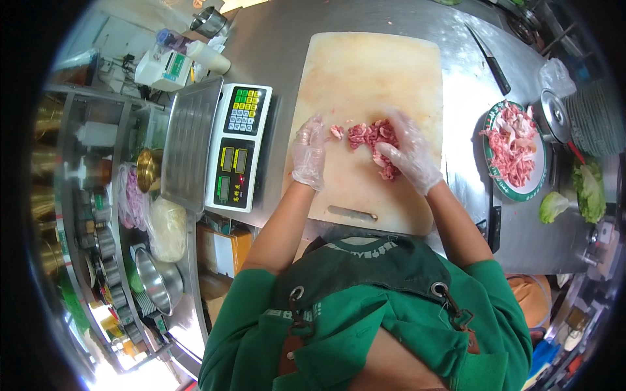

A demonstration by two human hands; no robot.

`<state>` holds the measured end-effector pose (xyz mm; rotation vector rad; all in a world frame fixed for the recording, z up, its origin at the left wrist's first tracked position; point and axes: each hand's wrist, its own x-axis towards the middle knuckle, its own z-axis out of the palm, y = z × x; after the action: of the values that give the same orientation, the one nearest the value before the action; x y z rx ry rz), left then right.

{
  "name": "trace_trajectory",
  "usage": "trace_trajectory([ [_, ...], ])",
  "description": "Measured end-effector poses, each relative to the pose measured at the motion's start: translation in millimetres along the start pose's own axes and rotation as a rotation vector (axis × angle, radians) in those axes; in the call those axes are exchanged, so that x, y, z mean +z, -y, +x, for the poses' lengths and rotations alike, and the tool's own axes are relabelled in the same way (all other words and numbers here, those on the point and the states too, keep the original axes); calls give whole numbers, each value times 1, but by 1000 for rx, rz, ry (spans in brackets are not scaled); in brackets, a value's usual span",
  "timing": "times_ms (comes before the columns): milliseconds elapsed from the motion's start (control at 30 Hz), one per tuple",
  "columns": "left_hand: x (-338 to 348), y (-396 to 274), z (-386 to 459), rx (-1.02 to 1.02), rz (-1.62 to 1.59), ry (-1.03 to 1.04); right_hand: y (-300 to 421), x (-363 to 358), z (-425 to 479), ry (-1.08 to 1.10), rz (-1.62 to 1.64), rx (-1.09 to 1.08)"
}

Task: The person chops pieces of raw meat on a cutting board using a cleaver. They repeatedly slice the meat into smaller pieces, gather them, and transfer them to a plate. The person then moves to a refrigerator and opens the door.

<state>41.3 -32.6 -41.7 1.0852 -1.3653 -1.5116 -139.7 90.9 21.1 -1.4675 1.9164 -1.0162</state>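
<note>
Slices of raw red meat lie in a loose heap on a large pale plastic cutting board. My right hand, in a clear plastic glove, is at the right side of the heap, thumb and fingers apart around its edge; it does not plainly grip any. My left hand, gloved alike, rests on the board's left part, fingers close together. I cannot tell whether it holds anything. A small meat scrap lies just right of it. On the right, an oval green-rimmed plate bears more raw meat slices.
A digital scale with a metal tray stands left of the board. A black-handled knife lies at the upper right. Lettuce leaves, a lidded metal pot and stacked plates are at the far right.
</note>
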Motion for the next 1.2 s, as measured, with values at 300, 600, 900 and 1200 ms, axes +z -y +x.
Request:
trace_trajectory([
  [300, 28, 22, -5, 191, 461, 253, 10, 27, 4, -299, 233, 172],
  [600, 11, 22, 52, 597, 1132, 217, -25, 28, 11, -212, -211, -48],
  [900, 46, 7, -21, 364, 569, 350, -23, 9, -9, -138, 387, 69],
  [1200, 42, 6, -14, 138, 234, 458, -11, 21, 8, -11, 45, -201],
])
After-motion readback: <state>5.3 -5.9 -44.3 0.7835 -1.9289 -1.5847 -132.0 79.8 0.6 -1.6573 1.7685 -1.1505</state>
